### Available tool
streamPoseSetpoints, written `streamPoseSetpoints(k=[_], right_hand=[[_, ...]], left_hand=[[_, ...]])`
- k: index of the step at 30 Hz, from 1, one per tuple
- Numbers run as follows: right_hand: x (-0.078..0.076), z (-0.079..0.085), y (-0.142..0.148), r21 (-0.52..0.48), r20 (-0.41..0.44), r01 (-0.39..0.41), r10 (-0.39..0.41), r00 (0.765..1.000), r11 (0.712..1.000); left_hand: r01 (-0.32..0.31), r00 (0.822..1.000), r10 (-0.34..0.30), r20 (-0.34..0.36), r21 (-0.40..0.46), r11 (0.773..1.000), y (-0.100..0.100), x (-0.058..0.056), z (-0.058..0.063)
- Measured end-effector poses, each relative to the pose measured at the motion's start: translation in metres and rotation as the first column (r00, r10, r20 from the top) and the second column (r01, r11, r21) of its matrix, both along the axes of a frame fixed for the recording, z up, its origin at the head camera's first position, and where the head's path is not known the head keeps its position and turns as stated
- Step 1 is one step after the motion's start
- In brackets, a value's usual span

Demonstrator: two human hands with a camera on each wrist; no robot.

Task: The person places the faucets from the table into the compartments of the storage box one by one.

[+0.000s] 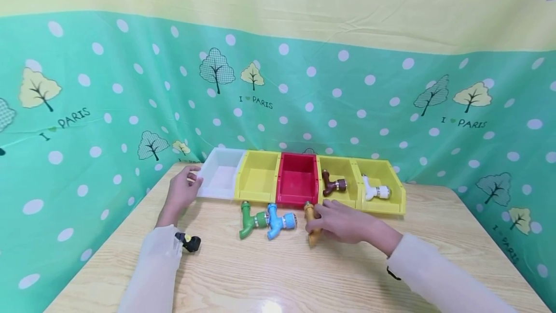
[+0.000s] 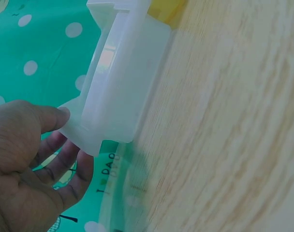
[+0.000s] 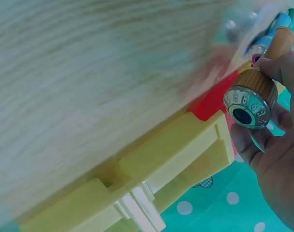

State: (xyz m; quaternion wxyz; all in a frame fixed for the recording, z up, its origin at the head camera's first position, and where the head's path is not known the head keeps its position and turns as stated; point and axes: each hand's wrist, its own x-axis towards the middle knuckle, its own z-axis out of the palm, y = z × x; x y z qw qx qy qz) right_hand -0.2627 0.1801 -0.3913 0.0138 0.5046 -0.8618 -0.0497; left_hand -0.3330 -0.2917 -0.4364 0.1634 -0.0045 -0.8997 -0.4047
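Note:
At the left end of the bin row, my left hand (image 1: pixel 183 189) pinches the side edge of a translucent white bin (image 2: pixel 123 82), thumb on one face and fingers behind. My right hand (image 1: pixel 340 222) grips a tan-orange tap (image 1: pixel 310 214) in front of the red bin (image 1: pixel 298 177); its ribbed knob (image 3: pixel 251 99) with a silver end cap faces the right wrist camera. To the left of that tap, a green tap (image 1: pixel 251 221) and a blue tap (image 1: pixel 280 221) lie side by side on the table.
Right of the red bin, one yellow bin holds a brown tap (image 1: pixel 332 183) and the end yellow bin holds a white tap (image 1: pixel 374 190). Another yellow bin (image 1: pixel 259 175) stands between the white and red ones. A patterned curtain (image 1: pixel 304 91) hangs behind the wooden table (image 1: pixel 243 274).

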Motion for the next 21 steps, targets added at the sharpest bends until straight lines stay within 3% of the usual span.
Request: streamPoseSetpoints(k=[21], right_hand=[[-0.033,0.02,-0.029,-0.107,-0.05,0.085,-0.091,0.995,0.991]], left_hand=[[-0.014,1.0,0.014,0.009,0.003,1.0,0.001,0.0,-0.001]])
